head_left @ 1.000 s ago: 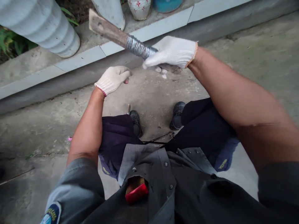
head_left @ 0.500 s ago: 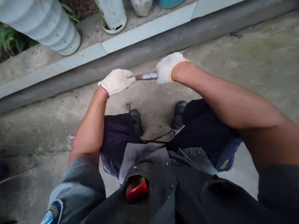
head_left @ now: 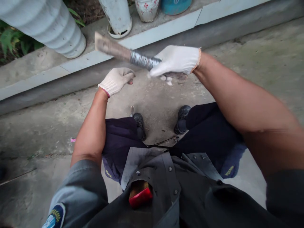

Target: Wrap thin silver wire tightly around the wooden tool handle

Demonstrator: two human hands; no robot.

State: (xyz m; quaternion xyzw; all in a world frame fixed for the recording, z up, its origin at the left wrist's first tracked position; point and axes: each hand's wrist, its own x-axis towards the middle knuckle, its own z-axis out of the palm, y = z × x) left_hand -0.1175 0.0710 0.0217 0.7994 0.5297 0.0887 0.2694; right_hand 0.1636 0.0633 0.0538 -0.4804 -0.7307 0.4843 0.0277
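My right hand (head_left: 175,60), in a white glove, grips a wooden tool (head_left: 111,48) with a band of wire (head_left: 141,59) wound round its middle. The tool is raised and points up-left over the curb, blurred by motion. My left hand (head_left: 115,81), also gloved, is held low in front of my knee. Its fingers are pinched on something small and reddish (head_left: 130,82) that I cannot make out. The tool's wire band hangs just above and to the right of that hand.
I sit low on a concrete floor, shoes (head_left: 139,125) apart. A metal piece (head_left: 131,110) lies by the left shoe and a thin rod (head_left: 163,141) between my legs. A tiled curb (head_left: 78,61) carries a ribbed white column (head_left: 52,27) and several pots (head_left: 118,17).
Half a second ago the tool was down at my left hand's fingertips. My right hand has since swung it back up, as it was one second ago. The left hand has stayed put.
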